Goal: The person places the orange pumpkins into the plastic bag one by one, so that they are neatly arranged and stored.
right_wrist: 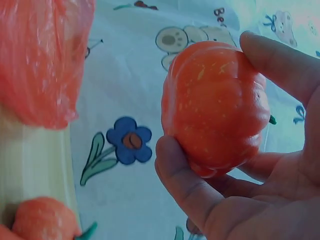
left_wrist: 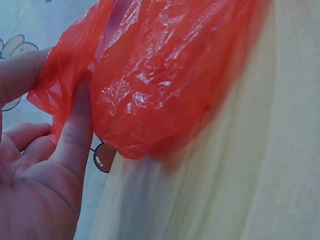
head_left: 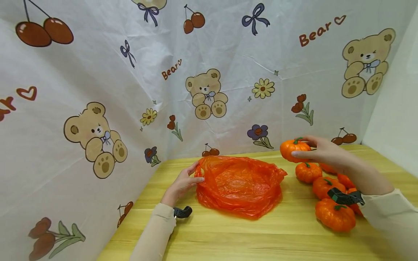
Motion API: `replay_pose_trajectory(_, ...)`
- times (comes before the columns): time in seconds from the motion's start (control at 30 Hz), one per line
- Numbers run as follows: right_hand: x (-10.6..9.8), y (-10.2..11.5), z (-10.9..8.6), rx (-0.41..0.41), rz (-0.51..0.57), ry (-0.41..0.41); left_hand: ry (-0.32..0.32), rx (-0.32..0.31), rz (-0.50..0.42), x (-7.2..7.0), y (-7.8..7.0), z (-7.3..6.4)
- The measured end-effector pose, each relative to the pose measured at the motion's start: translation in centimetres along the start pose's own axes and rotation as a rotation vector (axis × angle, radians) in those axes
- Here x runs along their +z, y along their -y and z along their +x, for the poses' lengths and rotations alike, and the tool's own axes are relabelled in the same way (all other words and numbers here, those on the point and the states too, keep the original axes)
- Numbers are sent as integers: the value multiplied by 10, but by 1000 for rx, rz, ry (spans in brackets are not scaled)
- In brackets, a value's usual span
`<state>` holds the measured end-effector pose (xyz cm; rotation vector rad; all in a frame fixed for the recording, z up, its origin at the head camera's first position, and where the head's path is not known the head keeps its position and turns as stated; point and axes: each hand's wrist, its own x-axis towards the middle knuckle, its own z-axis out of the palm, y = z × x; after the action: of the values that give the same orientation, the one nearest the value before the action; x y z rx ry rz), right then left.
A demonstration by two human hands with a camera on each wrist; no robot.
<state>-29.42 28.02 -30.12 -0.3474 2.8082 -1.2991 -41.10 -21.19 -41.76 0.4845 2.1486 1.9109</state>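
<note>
A thin red plastic bag lies with its mouth spread on the wooden table. At its left edge my left hand holds the rim, the plastic running between thumb and fingers in the left wrist view. My right hand grips a small orange toy pumpkin with a green stem, raised off the table to the right of the bag. The right wrist view shows the glossy pumpkin between thumb and fingertips; the rest of that hand's fingers are partly hidden behind it.
Several more toy pumpkins are grouped on the table's right side, some hidden under the right forearm. A white cloth printed with bears and flowers hangs behind and to the left of the wooden table. A pale wall stands at right.
</note>
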Motion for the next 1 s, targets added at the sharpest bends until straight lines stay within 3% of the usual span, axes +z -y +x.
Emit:
replay_pose_trajectory(0.4,28,33,35,-56,130,115,-45,-19,-1,3,-4,-1)
replay_pose_trajectory(1.0,48,65,71,-37,128,204,-40,-35,-66,1,-2,0)
